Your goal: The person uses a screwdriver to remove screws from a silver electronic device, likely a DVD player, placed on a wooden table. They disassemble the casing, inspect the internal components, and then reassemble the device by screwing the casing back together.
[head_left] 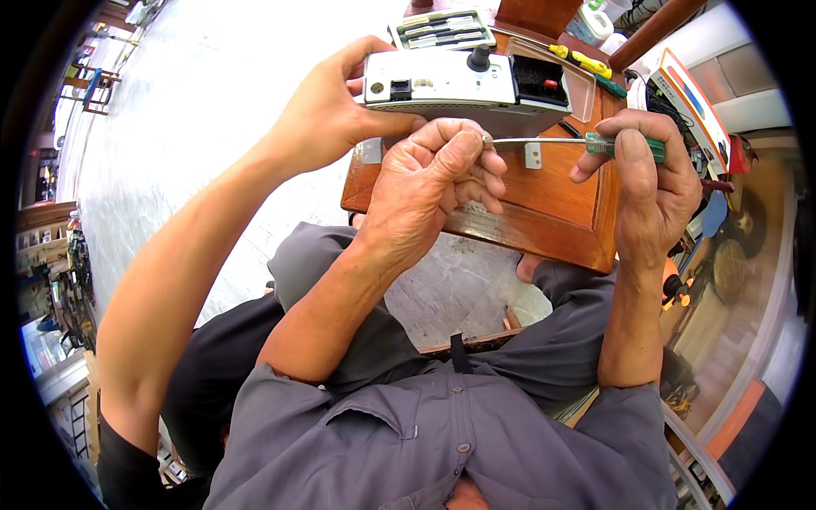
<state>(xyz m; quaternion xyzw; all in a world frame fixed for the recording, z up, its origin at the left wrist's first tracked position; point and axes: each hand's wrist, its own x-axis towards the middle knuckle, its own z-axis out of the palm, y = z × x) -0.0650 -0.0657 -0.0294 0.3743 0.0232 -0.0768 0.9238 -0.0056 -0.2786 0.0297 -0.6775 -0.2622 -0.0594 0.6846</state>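
Observation:
My right hand grips the green handle of a screwdriver, whose metal shaft runs leftward to my left hand. My left hand pinches a small metal piece, likely a screw, at the screwdriver's tip. Just above my hands, another person's hand holds a white-topped metal device with a black knob and a black recessed end with a red part. Beneath is a wooden stool or small table, bearing a small plate with holes.
A tool case, yellow screwdriver, clear tray and upright cardboard box are around the wooden top's back and right. The co-worker's arm crosses at left. My legs are below, over a pale floor; cluttered shelves line the far left.

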